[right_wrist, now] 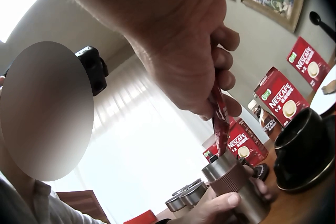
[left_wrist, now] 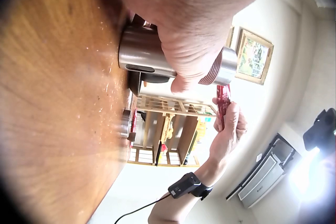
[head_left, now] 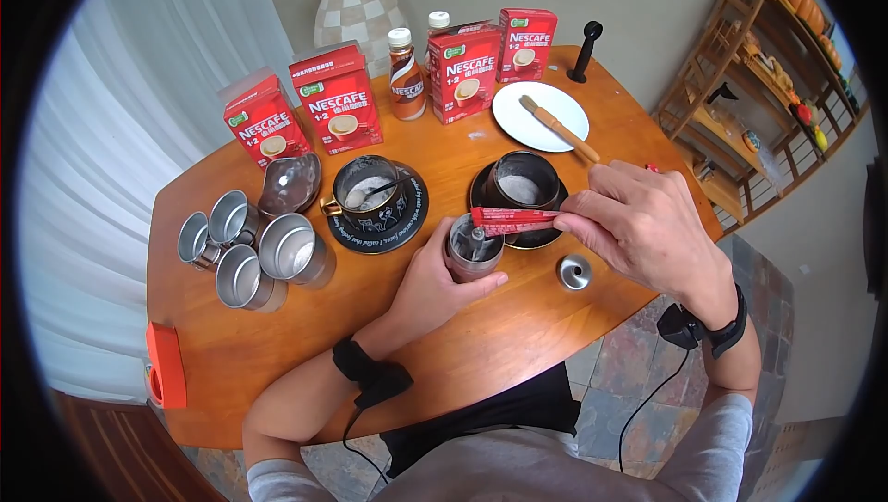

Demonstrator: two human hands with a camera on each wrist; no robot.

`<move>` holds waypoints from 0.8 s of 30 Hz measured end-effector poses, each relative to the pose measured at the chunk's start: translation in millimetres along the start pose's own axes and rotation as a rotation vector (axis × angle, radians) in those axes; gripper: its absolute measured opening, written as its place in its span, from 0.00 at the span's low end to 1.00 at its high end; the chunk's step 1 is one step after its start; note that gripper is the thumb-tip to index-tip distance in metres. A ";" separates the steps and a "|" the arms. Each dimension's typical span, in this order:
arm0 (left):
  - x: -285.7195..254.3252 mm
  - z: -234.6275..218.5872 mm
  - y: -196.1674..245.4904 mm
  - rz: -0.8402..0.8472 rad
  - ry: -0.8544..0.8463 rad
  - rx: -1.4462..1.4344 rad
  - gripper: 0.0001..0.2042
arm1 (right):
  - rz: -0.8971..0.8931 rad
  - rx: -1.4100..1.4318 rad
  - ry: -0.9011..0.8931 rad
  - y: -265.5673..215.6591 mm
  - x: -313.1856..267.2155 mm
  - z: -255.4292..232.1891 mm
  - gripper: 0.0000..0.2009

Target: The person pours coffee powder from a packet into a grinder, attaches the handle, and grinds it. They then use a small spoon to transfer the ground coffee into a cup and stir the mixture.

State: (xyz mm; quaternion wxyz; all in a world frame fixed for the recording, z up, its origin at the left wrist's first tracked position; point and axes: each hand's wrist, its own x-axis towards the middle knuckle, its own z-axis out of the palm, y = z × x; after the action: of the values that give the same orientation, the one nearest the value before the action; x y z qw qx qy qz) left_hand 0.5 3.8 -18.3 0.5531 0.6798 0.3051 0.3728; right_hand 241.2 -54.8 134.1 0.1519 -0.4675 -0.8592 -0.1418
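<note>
A steel cylinder with a ribbed brown band (right_wrist: 231, 182) stands upright on the table, and the left hand (head_left: 439, 282) grips it around its side. Pinched in the right hand (head_left: 638, 225) is a red stick packet (head_left: 513, 218), its far end over the cylinder's open top (head_left: 476, 241). The right wrist view has the packet (right_wrist: 220, 124) slanting down to the rim. Inside the top a small metal post shows. A dark cup with pale powder (head_left: 520, 189) sits on a black saucer just behind. Whether powder is leaving the packet, I cannot tell.
Left of the hands are a black cup with a spoon (head_left: 365, 189) on its saucer, several steel cups (head_left: 294, 251) and a glass bowl (head_left: 290, 186). A small steel lid (head_left: 574, 272) lies right. Behind stand red boxes (head_left: 338, 100), bottles (head_left: 405, 77) and a white plate with a brush (head_left: 527, 132).
</note>
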 end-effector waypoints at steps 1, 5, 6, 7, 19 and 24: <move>-0.2 0.0 0.2 -0.012 -0.007 -0.002 0.30 | 0.000 0.002 -0.004 -0.4 -0.2 -0.4 0.11; -0.3 0.2 -0.7 0.001 -0.003 -0.019 0.29 | -0.003 -0.012 -0.008 -0.3 -1.1 0.3 0.09; -0.1 0.3 -1.7 0.006 -0.001 -0.021 0.29 | -0.004 -0.005 -0.006 0.0 -1.4 0.8 0.09; 0.0 0.3 -2.3 0.012 0.001 -0.023 0.29 | -0.005 0.003 -0.004 0.6 -2.0 1.6 0.09; 0.0 0.4 -2.3 -0.001 -0.008 -0.018 0.30 | 0.070 0.098 -0.103 5.6 -15.5 18.8 0.20; -0.1 0.1 -2.6 -0.006 -0.003 0.007 0.30 | 0.093 0.105 -0.131 6.9 -16.8 18.6 0.21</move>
State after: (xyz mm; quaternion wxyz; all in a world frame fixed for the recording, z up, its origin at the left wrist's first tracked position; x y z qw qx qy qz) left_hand 0.4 4.3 -20.9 0.5523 0.6814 0.3074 0.3690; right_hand 253.3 -56.8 111.1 0.1261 -0.5063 -0.8511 -0.0583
